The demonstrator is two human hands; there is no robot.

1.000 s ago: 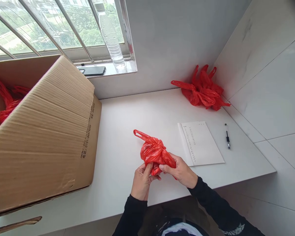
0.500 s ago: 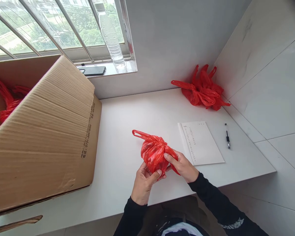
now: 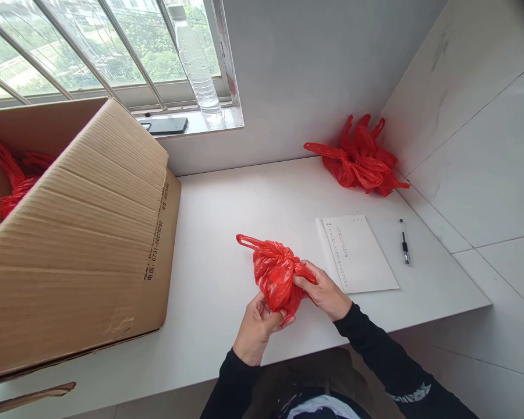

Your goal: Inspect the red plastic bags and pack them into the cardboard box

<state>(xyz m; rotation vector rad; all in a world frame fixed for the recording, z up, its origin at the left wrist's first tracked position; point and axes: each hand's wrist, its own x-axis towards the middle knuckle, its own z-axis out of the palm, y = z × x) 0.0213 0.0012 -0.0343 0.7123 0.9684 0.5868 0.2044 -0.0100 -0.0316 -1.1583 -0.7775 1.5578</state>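
A knotted red plastic bag [image 3: 279,278] is between my two hands above the front part of the white table [image 3: 218,233]. My left hand [image 3: 257,327] grips the bag's bottom edge, thumb on top and fingers underneath. At the bag's right side, my right hand [image 3: 325,291] pinches the plastic near the knot. One handle loop sticks out to the upper left. What the bag contains is hidden.
A large cardboard box [image 3: 82,244] with red bags [image 3: 20,189] inside stands at the left. More red bags [image 3: 362,160] lie in the back right corner. A paper pad [image 3: 360,254] and a pen [image 3: 404,243] rest at the right. On the sill are a bottle [image 3: 196,67] and a phone [image 3: 168,125].
The bag has turned and tilted slightly between my hands, and its lower part sits a little lower. My left hand has shifted slightly down along its bottom.
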